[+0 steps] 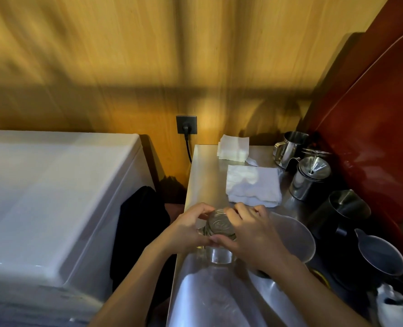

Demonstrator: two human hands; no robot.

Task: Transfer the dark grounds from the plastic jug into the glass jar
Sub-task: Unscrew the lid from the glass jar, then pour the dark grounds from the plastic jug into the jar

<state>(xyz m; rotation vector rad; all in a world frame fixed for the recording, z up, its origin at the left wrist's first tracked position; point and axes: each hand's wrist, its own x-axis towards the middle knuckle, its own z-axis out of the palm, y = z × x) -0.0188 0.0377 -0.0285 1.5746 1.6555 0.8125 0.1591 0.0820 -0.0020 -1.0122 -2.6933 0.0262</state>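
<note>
glass jar (219, 241) on counter (200, 175) — plastic jug (294, 234) right, cloth (252, 185) behind

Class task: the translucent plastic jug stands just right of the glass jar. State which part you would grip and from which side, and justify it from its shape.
Grip the plastic jug around its outer wall below the rim, coming from the right. No handle shows; its wide open mouth faces up, and the hands and the glass jar crowd its left side.
</note>
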